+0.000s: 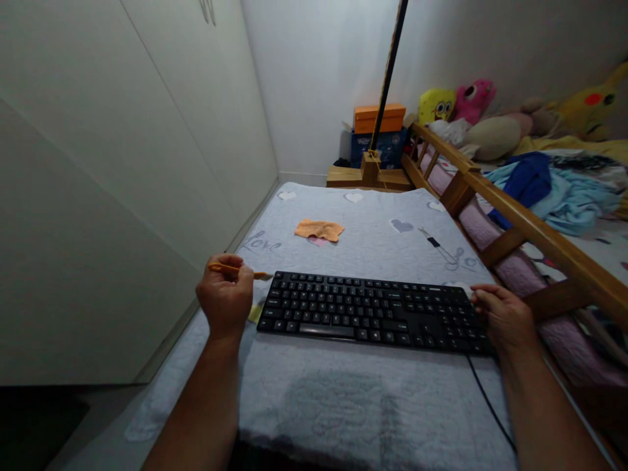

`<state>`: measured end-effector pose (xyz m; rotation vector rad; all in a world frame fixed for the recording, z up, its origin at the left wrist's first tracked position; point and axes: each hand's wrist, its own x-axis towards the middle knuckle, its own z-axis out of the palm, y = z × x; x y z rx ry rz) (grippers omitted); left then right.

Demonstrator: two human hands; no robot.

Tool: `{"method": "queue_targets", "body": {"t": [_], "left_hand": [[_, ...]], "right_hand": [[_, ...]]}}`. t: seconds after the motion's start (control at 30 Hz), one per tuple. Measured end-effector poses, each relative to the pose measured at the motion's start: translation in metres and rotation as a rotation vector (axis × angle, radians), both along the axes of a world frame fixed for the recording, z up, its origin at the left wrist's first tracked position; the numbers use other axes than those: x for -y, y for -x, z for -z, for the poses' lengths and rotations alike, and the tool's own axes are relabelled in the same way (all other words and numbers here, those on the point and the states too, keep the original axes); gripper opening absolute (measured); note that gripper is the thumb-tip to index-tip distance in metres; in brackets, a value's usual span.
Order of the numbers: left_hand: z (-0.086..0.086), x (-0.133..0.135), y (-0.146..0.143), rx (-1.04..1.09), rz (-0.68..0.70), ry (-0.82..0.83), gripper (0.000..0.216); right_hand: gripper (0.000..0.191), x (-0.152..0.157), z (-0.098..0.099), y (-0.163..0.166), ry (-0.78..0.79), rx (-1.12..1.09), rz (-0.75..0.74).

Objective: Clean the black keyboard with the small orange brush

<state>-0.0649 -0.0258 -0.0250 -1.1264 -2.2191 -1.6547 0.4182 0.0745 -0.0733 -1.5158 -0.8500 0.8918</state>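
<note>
A black keyboard (373, 313) lies across a grey blanket (343, 399) printed with hearts. My left hand (224, 302) is closed on a thin orange-handled brush (239, 270), whose tip points right at the keyboard's top left corner. My right hand (503, 318) rests curled over the keyboard's right end, gripping its edge. The keyboard's black cable (485, 399) trails toward me from under that hand.
An orange cloth (318, 229) lies farther back on the blanket, and a small dark tool (434, 243) sits to its right. A wooden bed rail (520, 216) runs along the right, with plush toys and clothes behind it. Stacked boxes (379, 134) and a dark pole (388, 72) stand at the back. White cupboard doors (122, 163) line the left.
</note>
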Motion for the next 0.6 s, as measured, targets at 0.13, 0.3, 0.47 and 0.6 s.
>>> {"method": "queue_targets", "body": {"t": [0.13,0.3,0.47,0.6], "left_hand": [[-0.001,-0.002,-0.003,0.233,0.128,-0.073,0.024],[-0.006,-0.003,-0.009,0.294,0.212,-0.034,0.026],[-0.001,-0.004,-0.006,0.277,0.228,0.023,0.027],[0.005,-0.005,-0.001,0.209,0.229,0.059,0.027]], "right_hand": [[0.027,0.000,0.001,-0.001,-0.009,-0.002,-0.015],[0.027,0.000,0.003,-0.003,-0.020,0.019,-0.023],[0.026,-0.001,0.004,-0.004,-0.018,0.041,-0.024],[0.025,0.000,0.003,-0.003,-0.005,0.011,-0.017]]}}
